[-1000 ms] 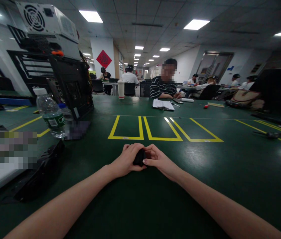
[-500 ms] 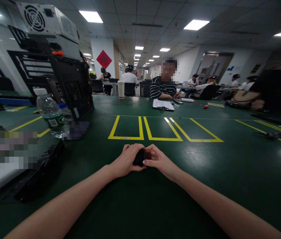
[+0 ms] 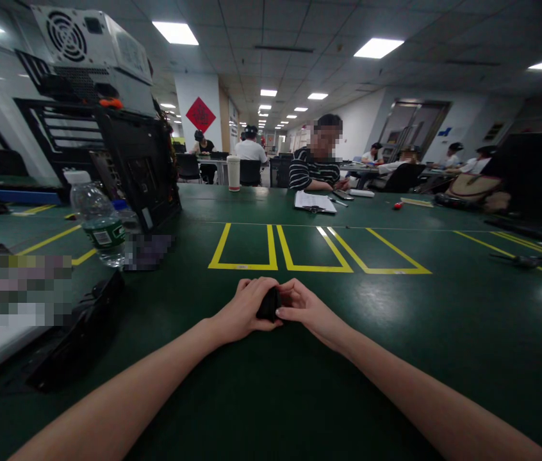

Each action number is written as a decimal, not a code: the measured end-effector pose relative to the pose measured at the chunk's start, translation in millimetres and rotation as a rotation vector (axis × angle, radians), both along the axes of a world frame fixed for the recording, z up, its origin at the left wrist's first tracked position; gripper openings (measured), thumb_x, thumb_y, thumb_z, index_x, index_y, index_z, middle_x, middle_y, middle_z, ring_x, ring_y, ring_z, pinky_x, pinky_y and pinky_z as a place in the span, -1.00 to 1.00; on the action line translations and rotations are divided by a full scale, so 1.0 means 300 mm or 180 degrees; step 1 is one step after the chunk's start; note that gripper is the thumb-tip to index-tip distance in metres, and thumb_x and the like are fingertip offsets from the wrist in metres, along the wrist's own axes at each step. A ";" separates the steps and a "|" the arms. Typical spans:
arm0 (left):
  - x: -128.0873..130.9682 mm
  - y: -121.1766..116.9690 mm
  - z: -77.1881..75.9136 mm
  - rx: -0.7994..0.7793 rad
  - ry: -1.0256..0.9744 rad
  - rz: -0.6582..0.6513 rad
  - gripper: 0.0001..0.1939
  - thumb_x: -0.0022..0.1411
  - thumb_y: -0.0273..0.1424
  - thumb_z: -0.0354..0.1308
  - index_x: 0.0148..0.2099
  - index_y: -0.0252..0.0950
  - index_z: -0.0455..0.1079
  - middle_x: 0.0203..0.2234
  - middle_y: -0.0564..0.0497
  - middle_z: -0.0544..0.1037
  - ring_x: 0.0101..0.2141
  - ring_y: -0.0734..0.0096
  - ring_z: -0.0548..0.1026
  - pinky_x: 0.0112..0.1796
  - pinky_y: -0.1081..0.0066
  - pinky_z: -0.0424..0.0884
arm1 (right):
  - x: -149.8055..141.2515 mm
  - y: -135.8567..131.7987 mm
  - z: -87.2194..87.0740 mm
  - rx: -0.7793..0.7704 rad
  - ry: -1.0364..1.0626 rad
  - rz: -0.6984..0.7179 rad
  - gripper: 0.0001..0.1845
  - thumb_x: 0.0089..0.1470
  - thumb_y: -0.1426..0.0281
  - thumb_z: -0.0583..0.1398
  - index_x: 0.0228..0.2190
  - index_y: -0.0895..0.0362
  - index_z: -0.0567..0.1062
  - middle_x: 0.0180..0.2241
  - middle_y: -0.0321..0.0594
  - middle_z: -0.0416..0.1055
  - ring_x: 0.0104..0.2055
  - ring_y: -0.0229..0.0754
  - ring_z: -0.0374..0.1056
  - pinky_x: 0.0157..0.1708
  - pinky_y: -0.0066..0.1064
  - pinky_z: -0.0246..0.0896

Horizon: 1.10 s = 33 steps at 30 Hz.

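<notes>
A small black object point(image 3: 268, 306), boxy in outline, is held between my two hands low over the green table point(image 3: 280, 390). Its kind cannot be made out, and much of it is hidden by fingers. My left hand point(image 3: 246, 306) wraps over it from the left, fingers on top and thumb along the near side. From the right, my right hand point(image 3: 305, 310) pinches its right end, thumb in front and fingers curled behind. Just beyond the hands, yellow tape outlines point(image 3: 314, 269) mark the tabletop.
On the left stand a computer case point(image 3: 141, 169) with a power supply point(image 3: 93, 48) on top, and a water bottle point(image 3: 100, 224). A black strap-like item point(image 3: 79, 333) lies nearer. Across the table sits a person in a striped shirt point(image 3: 313, 169), behind a clipboard point(image 3: 314, 201). A cup point(image 3: 234, 173) stands far back.
</notes>
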<state>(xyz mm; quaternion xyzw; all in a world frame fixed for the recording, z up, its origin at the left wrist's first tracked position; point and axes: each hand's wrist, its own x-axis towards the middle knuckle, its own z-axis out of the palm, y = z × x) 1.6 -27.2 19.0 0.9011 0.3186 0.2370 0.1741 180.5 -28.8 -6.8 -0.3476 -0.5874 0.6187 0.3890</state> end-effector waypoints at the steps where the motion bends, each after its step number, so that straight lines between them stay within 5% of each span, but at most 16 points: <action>1: -0.001 -0.001 0.001 0.0000 -0.0008 -0.0006 -0.49 0.03 -0.33 0.14 0.00 -0.20 0.02 -0.14 -0.03 0.28 -0.14 0.26 0.27 -0.09 0.22 0.08 | 0.000 -0.002 0.003 0.0015 0.0031 0.0028 -0.63 -0.23 0.46 0.25 -0.30 0.07 0.28 -0.28 -0.30 0.29 -0.15 -0.20 0.23 -0.12 -0.27 0.12; 8: -0.002 0.001 -0.002 0.0011 0.0005 -0.0002 -0.48 0.02 -0.32 0.15 0.01 -0.20 0.02 -0.13 -0.04 0.28 -0.12 0.26 0.27 -0.08 0.22 0.07 | -0.007 -0.015 0.010 -0.0029 -0.0142 -0.0205 -0.71 -0.10 0.28 0.16 -0.28 0.07 0.29 -0.27 -0.26 0.29 -0.12 -0.17 0.22 -0.11 -0.22 0.09; 18: -0.005 -0.006 0.010 -0.0005 0.0013 -0.0009 -0.49 0.03 -0.33 0.14 0.01 -0.17 0.02 -0.12 -0.03 0.28 -0.12 0.24 0.27 -0.08 0.20 0.07 | -0.003 -0.015 0.021 -0.0018 -0.0118 -0.0007 -0.63 -0.22 0.45 0.24 -0.30 0.07 0.26 -0.26 -0.30 0.27 -0.13 -0.18 0.22 -0.12 -0.24 0.14; 27: 0.003 0.018 -0.033 0.0173 -0.0079 0.0118 -0.44 -0.04 -0.32 0.20 -0.02 -0.22 0.03 -0.16 -0.02 0.29 -0.16 0.26 0.28 -0.10 0.23 0.08 | -0.011 -0.009 0.003 0.0050 -0.0150 -0.0216 -0.73 -0.11 0.33 0.17 -0.30 0.08 0.28 -0.28 -0.28 0.28 -0.14 -0.18 0.22 -0.11 -0.25 0.10; 33: -0.002 0.001 -0.003 0.0063 0.0017 0.0002 -0.49 0.03 -0.32 0.14 0.00 -0.20 0.02 -0.13 -0.04 0.29 -0.13 0.25 0.28 -0.10 0.23 0.09 | -0.007 -0.010 0.011 -0.0022 -0.0261 -0.0172 -0.70 -0.14 0.35 0.19 -0.28 0.10 0.29 -0.23 -0.25 0.28 -0.12 -0.17 0.21 -0.09 -0.23 0.09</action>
